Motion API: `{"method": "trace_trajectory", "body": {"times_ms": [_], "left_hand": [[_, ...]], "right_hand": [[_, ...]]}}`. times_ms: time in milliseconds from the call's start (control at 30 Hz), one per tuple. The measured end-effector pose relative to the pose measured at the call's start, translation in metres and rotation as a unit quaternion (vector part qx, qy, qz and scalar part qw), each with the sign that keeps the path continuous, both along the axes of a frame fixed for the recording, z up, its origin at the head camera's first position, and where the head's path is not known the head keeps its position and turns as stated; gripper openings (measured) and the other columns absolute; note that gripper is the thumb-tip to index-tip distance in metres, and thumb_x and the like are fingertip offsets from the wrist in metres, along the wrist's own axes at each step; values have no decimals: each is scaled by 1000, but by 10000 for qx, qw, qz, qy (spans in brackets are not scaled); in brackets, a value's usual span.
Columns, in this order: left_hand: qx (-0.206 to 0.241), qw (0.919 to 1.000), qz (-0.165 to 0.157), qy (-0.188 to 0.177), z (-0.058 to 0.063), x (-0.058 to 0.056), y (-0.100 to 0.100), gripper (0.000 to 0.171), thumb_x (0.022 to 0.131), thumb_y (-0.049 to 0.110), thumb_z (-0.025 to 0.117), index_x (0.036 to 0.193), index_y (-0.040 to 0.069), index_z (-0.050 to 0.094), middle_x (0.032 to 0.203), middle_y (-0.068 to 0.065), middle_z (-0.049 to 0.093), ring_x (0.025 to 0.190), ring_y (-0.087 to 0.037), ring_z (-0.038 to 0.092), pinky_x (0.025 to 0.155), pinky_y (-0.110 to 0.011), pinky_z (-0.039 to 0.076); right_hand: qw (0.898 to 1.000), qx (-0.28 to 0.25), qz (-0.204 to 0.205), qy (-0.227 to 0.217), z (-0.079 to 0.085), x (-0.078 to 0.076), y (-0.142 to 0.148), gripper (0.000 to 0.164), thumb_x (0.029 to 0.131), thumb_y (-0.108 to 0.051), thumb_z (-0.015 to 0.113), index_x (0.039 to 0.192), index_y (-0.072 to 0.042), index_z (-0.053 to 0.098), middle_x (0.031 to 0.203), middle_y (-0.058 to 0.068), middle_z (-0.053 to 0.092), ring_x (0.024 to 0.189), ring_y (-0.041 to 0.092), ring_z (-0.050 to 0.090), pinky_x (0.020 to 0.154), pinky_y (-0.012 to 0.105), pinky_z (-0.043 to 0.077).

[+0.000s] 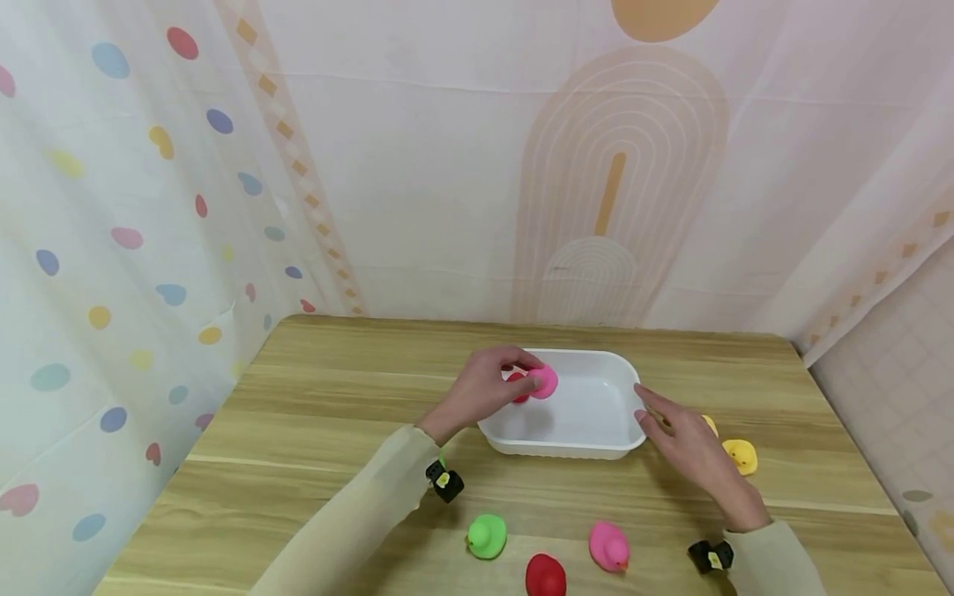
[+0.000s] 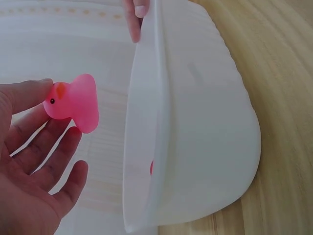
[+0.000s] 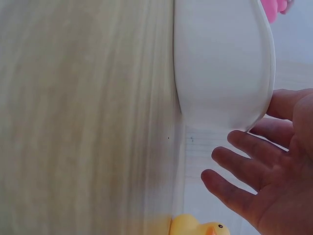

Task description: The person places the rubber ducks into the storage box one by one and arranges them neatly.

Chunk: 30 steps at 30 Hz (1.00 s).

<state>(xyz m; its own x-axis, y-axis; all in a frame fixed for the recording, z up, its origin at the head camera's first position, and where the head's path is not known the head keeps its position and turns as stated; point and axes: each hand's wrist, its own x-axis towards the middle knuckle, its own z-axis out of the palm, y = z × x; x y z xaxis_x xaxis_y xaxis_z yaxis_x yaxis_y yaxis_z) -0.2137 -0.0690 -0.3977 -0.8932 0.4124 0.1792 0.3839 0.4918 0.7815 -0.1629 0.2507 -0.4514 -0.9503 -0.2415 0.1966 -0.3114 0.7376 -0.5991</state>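
My left hand pinches a pink rubber duck between thumb and fingertips, over the left part of a white plastic tub. Below it, a red duck lies inside the tub, partly hidden by that hand. At the tub's right end, my right hand rests its thumb and index fingertip against the rim. In the right wrist view, its other fingers spread loosely outside the wall.
On the wooden table, a green duck, another red duck and another pink duck sit in front. Yellow ducks are beside my right hand. Another green duck is mostly hidden by my left wrist. A patterned curtain hangs behind.
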Motion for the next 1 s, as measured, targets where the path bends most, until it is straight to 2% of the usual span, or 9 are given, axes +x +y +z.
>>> {"method": "trace_trajectory", "body": {"times_ms": [167,367,600,733,1000], "left_hand": [[-161,9998,70,19,-4,-8,7,19,95,21,73,112,15,79,107,6,75,108,-19,65,97,-39,51],[-331,9993,14,-146,-8,-17,14,20,96,21,72,113,14,78,109,4,75,111,-20,66,98,-38,50],[-452,9989,-21,-157,-12,-25,21,19,95,18,72,113,12,78,109,0,76,110,-24,65,99,-41,48],[-486,9983,-8,-318,-15,-30,22,19,95,16,73,113,10,78,110,-1,75,108,-25,64,94,-39,51],[-638,9957,72,-669,-23,-39,23,18,95,16,75,111,10,78,109,-2,74,100,-18,66,78,-28,56]], "right_hand": [[10000,-6,16,-17,-1,-1,0,48,109,-25,54,149,1,52,145,28,54,128,48,57,100,63,47],[10000,7,-1,-36,0,-1,0,48,109,-25,53,150,1,51,145,28,53,129,48,55,101,63,47],[10000,5,15,-25,0,-2,-1,48,109,-24,54,150,2,51,145,29,53,131,49,53,103,64,45],[10000,6,10,-44,0,-1,-2,48,109,-24,54,150,2,51,145,28,53,132,48,53,104,64,44],[9999,-32,40,-91,0,0,-3,49,110,-26,53,151,1,50,147,27,52,133,48,51,105,64,44]]}}
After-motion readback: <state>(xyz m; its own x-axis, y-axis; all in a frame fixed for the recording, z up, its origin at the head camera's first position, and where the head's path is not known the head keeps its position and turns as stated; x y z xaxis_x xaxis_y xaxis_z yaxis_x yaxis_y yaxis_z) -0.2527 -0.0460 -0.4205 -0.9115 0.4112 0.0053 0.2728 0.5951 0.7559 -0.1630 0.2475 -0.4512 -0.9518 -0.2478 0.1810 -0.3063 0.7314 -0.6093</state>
